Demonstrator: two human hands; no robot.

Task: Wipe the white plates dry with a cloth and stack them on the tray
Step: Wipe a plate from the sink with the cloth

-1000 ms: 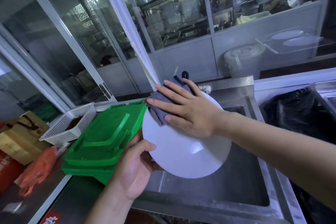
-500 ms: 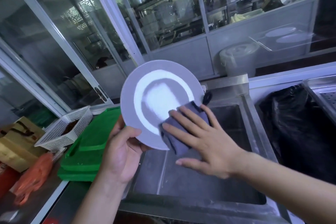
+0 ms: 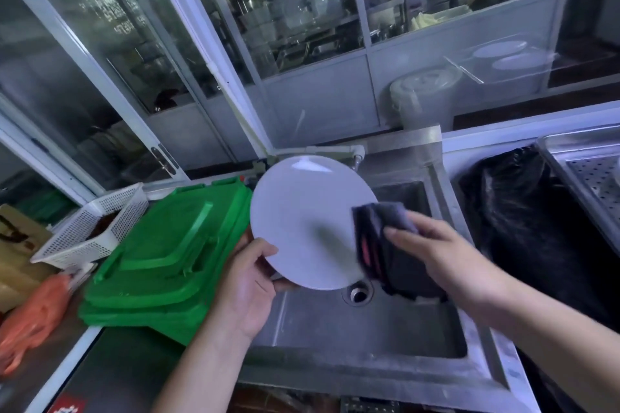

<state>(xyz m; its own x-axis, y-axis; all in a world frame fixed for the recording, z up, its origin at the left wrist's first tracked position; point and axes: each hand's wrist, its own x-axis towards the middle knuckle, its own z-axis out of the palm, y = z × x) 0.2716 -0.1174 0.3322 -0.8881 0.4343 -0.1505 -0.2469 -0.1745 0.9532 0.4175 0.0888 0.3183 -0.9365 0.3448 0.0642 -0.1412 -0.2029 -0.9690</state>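
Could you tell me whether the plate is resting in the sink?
No, the left hand holds the white plate up above the sink.

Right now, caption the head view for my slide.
Left hand holds a white plate over the sink; right hand wipes with a cloth.

Steel worktop [image 3: 110,365] with sunken sink [image 3: 352,342], lower frame.
At left on it: green lids [image 3: 161,265], white basket [image 3: 90,228], orange bag [image 3: 30,315].

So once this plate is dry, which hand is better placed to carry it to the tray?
Probably the left hand: it already grips the white plate by its lower rim over the sink. The right hand is busy pinching the cloth.
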